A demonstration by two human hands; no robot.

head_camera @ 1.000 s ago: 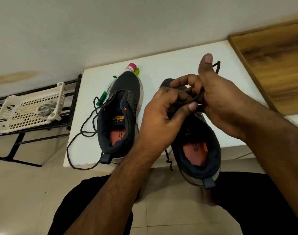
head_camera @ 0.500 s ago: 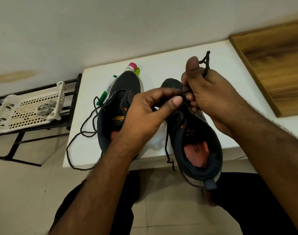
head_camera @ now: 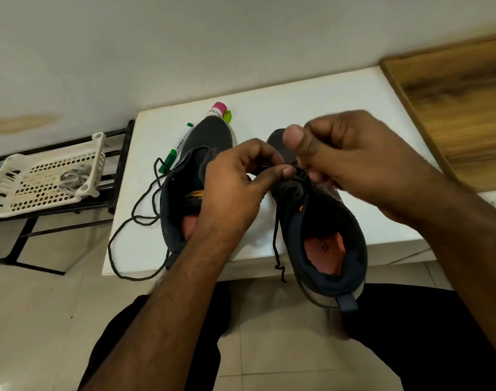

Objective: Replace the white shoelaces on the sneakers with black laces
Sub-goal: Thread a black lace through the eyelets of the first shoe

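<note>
Lace risk first: black lace is partly threaded through right sneaker, which overhangs the table's front edge. One end dangles past that edge, knotted at the tip. Left hand pinches the lace at the eyelets; right hand is curled around the other run, probably gripping it, but blur makes that a guess. Likely failures: a hard pull drags the short free end out of its eyelet, or tips the overhanging sneaker off the edge. Left sneaker sits mid-table, unlaced, its lace looping over the left front corner; could slide off. Eyelets being worked are hidden behind fingers, so lacing count is unreadable. White cord-like thing in basket is too small to identify.
</note>
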